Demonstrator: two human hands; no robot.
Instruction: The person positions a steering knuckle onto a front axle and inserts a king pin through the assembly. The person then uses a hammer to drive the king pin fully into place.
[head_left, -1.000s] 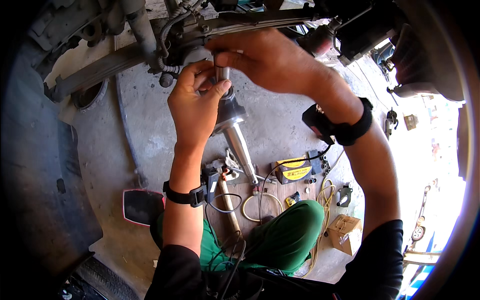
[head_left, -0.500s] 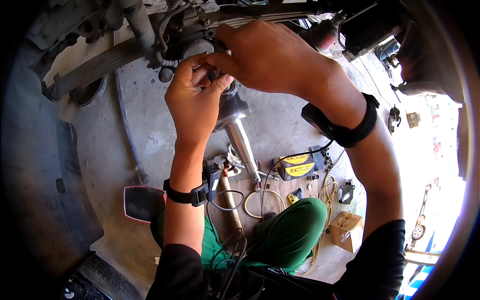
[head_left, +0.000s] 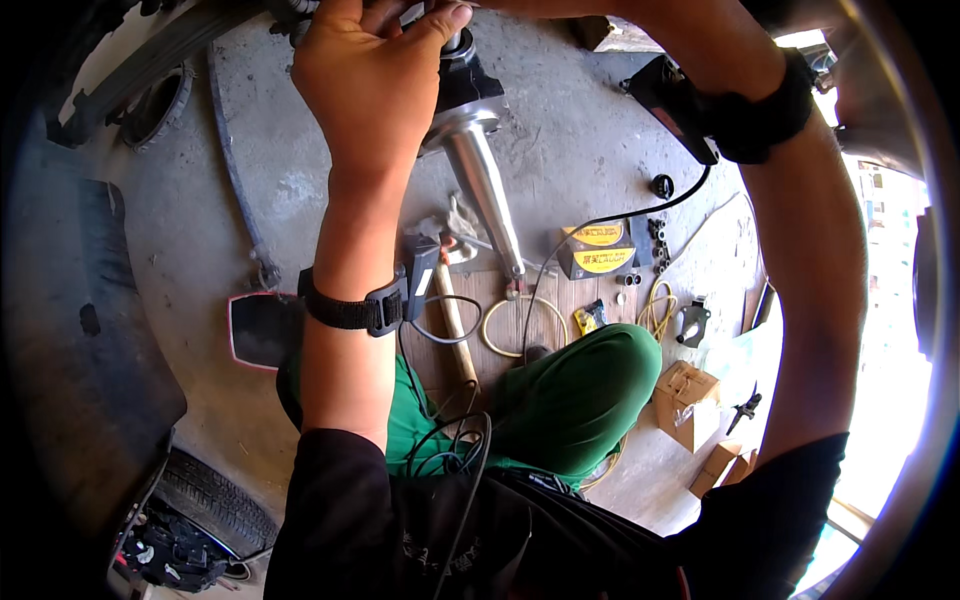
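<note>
At the top edge my left hand (head_left: 370, 85) is raised, with its fingers curled in and its thumb against them. What it pinches is cut off or too small to make out. Just beyond the thumb is the dark upper part of a steel axle spindle (head_left: 485, 185), a shiny tapering shaft with a round flange. It slopes down toward my knees from the vehicle's underside. Only a strip of my right hand (head_left: 560, 6) shows, beside the left one. Its fingers are out of the picture.
A hammer (head_left: 452, 310) with a wooden handle lies near my knees. Yellow-and-black boxes (head_left: 600, 250), small black parts (head_left: 658, 245), a yellow hose (head_left: 655, 310) and a cardboard box (head_left: 687, 405) are on the right. A tyre (head_left: 215, 500) is lower left; a cable runs from my right wrist.
The view has tipped downward, so both hands now sit higher and the right hand is mostly cut off. My left hand remains in a pinch by the spindle's top.
</note>
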